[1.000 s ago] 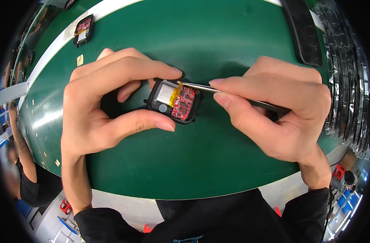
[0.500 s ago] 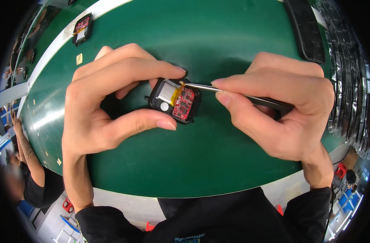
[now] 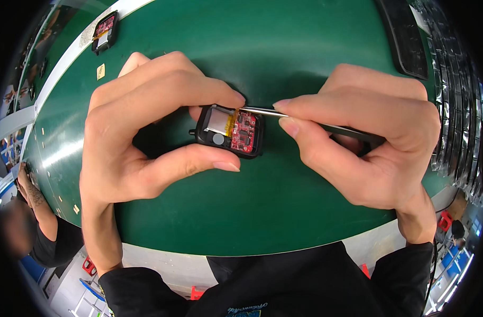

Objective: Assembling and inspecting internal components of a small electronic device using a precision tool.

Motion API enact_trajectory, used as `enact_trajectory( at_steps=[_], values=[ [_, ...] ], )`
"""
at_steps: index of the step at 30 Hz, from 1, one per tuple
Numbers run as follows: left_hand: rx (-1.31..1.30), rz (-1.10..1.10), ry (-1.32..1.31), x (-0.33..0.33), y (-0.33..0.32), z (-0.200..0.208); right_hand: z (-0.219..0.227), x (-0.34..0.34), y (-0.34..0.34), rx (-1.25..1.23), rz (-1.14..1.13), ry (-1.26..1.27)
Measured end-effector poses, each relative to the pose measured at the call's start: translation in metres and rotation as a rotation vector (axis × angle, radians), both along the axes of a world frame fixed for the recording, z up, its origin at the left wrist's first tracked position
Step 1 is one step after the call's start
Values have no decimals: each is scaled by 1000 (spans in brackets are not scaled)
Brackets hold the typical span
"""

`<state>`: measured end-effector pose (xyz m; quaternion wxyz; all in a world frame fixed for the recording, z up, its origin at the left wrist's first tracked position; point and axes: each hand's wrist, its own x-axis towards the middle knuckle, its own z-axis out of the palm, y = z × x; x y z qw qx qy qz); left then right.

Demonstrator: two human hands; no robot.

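Between the thumb and index finger of my left hand (image 3: 141, 127) sits a small black device housing (image 3: 203, 136), its inside facing up. A silver battery cell (image 3: 218, 120), yellow tape (image 3: 230, 126), a round grey disc (image 3: 218, 138) and a red circuit board (image 3: 244, 131) lie inside it. My right hand (image 3: 373, 132) pinches a pair of metal tweezers (image 3: 326, 126) with a dark grip. Their tips touch or nearly touch the yellow tape at the housing's upper edge, close to my left fingertip. Whether the tips grasp anything is too small to tell.
Another opened device (image 3: 104, 33) of the same kind lies at the far left of the green table (image 3: 257, 211). A long black tray-like piece (image 3: 402, 39) lies at the far right, beside stacked dark glossy strips (image 3: 458, 105). At the left edge another person's arm (image 3: 38, 203) reaches the table.
The housing has turned slightly and shifted a little to the right in my left hand. The tweezers' tips remain at its upper edge, now lying flatter.
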<state>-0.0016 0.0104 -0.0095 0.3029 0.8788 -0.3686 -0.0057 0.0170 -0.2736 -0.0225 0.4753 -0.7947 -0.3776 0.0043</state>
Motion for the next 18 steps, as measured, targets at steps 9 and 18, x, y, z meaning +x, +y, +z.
enact_trajectory(
  at_steps=[9,18],
  values=[
    [6,10,-5,-1,-1,1,1,-3,-1,-15,-14,-23],
    [-33,31,17,-3,-1,-2,-4,-4,-2,26,-26,-37]
  ],
)
